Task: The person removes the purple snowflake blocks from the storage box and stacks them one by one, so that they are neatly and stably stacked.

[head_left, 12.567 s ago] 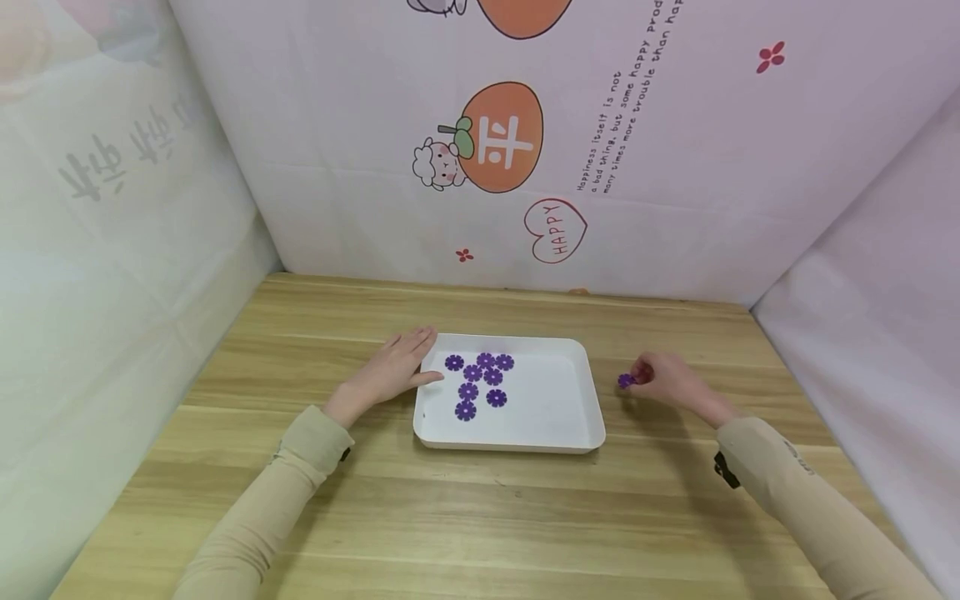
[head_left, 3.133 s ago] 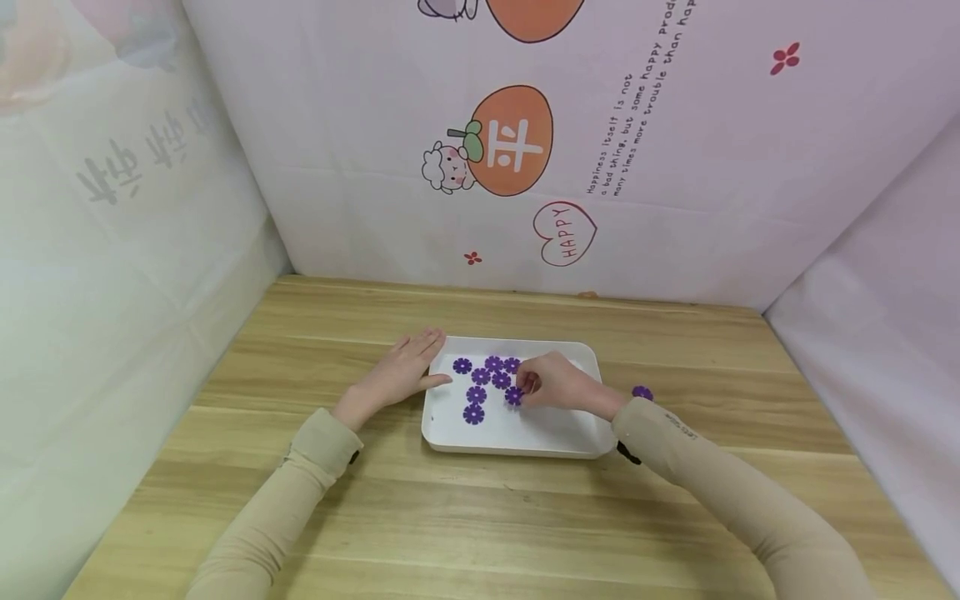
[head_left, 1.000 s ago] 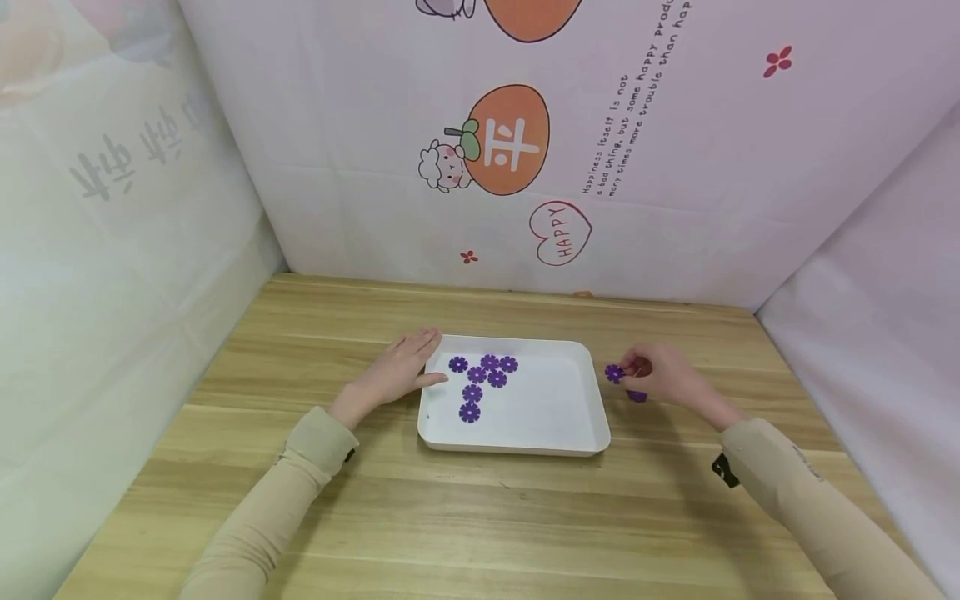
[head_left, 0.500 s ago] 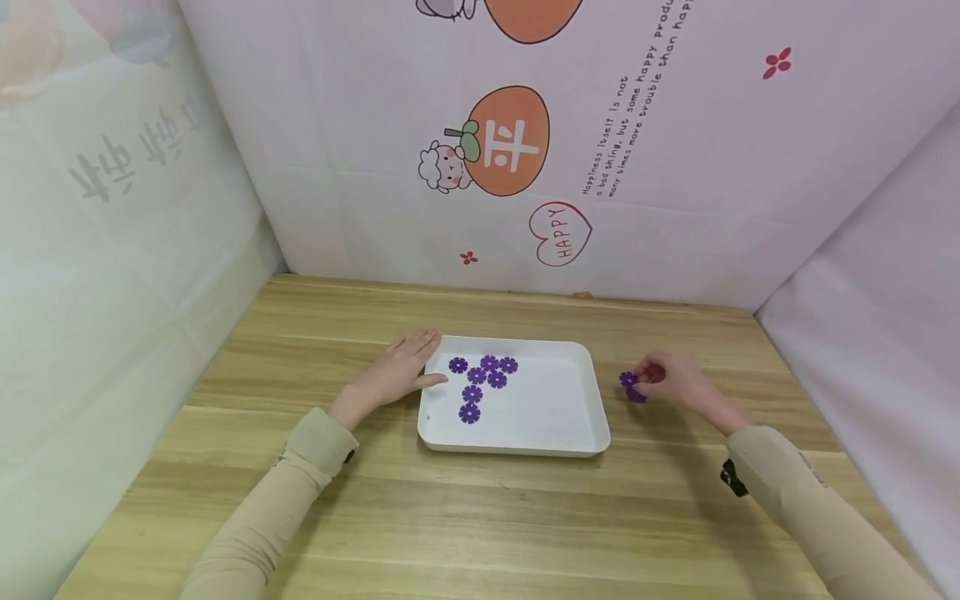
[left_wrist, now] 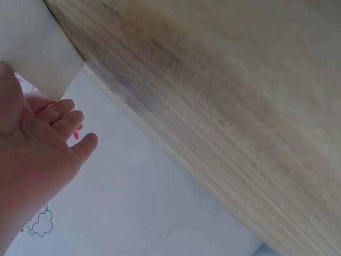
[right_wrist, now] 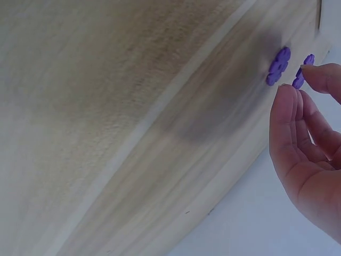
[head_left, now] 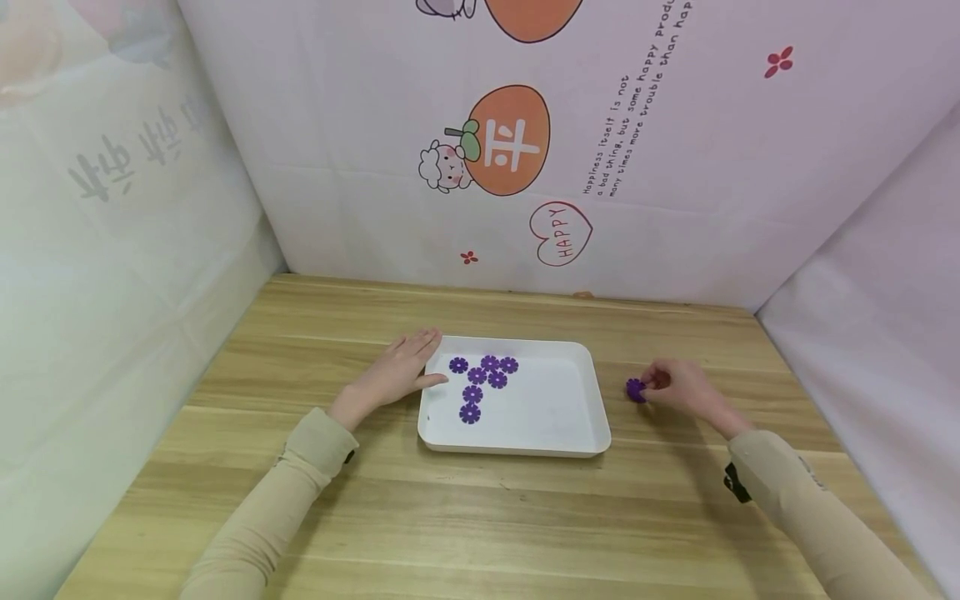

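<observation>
My right hand (head_left: 678, 389) pinches a purple snowflake building disc (right_wrist: 308, 60) between thumb and fingertips, just right of the tray. Close beside it, a second purple disc (right_wrist: 278, 66) lies on the wooden table; from the head view the two overlap. My left hand (head_left: 397, 367) rests with straight fingers along the left edge of a shallow white tray (head_left: 555, 400), its thumb reaching over the rim. Inside the tray's left half are several more flat purple discs (head_left: 472, 394), most of them clustered. In the left wrist view the tray's side shows above my left hand's fingers (left_wrist: 66, 125).
The wooden table (head_left: 480, 525) runs back to a white printed cloth (head_left: 360, 208) that stands as a wall. More white cloth (head_left: 885, 317) bounds the right side, and another sheet (head_left: 127, 300) the left.
My right hand takes a disc out of the tray and carries it right, then lowers it beside the disc left on the table earlier. My left hand stays at the tray's edge.
</observation>
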A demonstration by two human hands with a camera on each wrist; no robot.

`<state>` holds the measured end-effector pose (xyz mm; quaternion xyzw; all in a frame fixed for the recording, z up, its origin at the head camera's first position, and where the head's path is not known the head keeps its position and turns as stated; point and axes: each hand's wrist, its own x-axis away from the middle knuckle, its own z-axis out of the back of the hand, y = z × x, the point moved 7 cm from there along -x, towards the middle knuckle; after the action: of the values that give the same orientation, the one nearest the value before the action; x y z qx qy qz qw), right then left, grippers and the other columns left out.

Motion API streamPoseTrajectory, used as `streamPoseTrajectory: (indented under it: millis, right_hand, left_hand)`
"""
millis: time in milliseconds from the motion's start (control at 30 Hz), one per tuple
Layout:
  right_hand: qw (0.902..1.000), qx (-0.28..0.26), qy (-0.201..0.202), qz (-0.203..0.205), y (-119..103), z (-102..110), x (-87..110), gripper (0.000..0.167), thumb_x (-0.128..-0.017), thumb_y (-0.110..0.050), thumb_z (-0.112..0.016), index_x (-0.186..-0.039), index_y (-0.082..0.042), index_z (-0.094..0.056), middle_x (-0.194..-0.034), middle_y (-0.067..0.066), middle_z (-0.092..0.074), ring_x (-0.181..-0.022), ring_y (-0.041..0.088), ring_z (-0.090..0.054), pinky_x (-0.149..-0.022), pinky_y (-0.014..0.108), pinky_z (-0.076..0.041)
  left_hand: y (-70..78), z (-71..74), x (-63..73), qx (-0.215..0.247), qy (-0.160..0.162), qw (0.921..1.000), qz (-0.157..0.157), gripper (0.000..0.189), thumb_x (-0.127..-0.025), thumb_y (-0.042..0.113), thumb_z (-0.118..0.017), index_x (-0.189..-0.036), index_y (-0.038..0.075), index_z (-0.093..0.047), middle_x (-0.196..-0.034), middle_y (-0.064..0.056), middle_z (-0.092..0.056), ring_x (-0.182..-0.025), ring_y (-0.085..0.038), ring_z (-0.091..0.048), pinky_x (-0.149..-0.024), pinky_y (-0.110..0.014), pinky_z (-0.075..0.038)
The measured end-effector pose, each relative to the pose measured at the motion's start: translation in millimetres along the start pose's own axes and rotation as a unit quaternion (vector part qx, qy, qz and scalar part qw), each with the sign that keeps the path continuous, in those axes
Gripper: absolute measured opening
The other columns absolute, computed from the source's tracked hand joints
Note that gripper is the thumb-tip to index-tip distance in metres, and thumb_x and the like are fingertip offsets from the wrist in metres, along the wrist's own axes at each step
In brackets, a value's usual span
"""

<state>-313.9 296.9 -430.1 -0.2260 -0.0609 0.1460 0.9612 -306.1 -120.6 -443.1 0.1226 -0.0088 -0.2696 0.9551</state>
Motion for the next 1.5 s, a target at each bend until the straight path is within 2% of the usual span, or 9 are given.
streamPoseTrajectory:
  millis: [333, 567, 833, 1133, 1500]
  right_hand:
    - [0.9996, 0.011, -0.021, -0.017, 10, -9, 0.5, 0.023, -0.083, -0.012, -0.074, -0.099, 0.003, -0.068, -0.090, 0.014, -0.071, -0.080, 0.019, -0.065, -0.067, 0.023, -0.053]
    - [0.9993, 0.017, -0.018, -0.027, 17, -11, 1.0, 0.021, -0.084, -0.013, -0.073, -0.100, 0.001, -0.069, -0.089, 0.011, -0.071, -0.080, 0.017, -0.063, -0.066, 0.021, -0.051]
    - [0.9995, 0.015, -0.019, -0.022, 14, -11, 1.9, 0.020, -0.085, -0.013, -0.073, -0.099, 0.001, -0.068, -0.089, 0.012, -0.071, -0.079, 0.016, -0.062, -0.064, 0.021, -0.048]
    - [0.9994, 0.012, -0.024, -0.021, 13, -13, 2.1, 0.020, -0.086, -0.013, -0.073, -0.098, 0.002, -0.069, -0.087, 0.011, -0.071, -0.077, 0.014, -0.061, -0.063, 0.022, -0.048]
    - [0.9997, 0.012, -0.019, -0.013, 11, -11, 1.7, 0.019, -0.086, -0.013, -0.073, -0.097, 0.002, -0.069, -0.087, 0.011, -0.071, -0.077, 0.013, -0.061, -0.062, 0.020, -0.047]
  left_hand:
    - [0.6, -0.1, 0.2, -0.008, 0.000, 1.0000, -0.002, 0.082, -0.099, 0.051, -0.052, -0.154, -0.003, -0.026, -0.161, -0.021, -0.028, -0.151, -0.037, -0.027, -0.125, -0.057, -0.022]
    - [0.4, -0.9, 0.2, -0.007, -0.001, 1.0000, -0.002, 0.082, -0.099, 0.052, -0.052, -0.154, -0.003, -0.025, -0.162, -0.021, -0.027, -0.151, -0.037, -0.026, -0.125, -0.057, -0.022]
    - [2.0, 0.8, 1.1, -0.004, 0.004, 1.0000, -0.005, 0.081, -0.098, 0.049, -0.054, -0.153, -0.004, -0.027, -0.161, -0.022, -0.029, -0.151, -0.038, -0.028, -0.124, -0.058, -0.023]
    - [-2.4, -4.5, -2.1, -0.014, 0.002, 0.9999, -0.005, 0.084, -0.098, 0.054, -0.051, -0.155, -0.002, -0.025, -0.162, -0.021, -0.027, -0.151, -0.035, -0.028, -0.124, -0.056, -0.024]
    - [-3.8, -5.3, -3.5, -0.016, 0.004, 0.9998, -0.006, 0.084, -0.098, 0.053, -0.051, -0.154, -0.003, -0.025, -0.161, -0.021, -0.028, -0.151, -0.035, -0.028, -0.124, -0.056, -0.024]
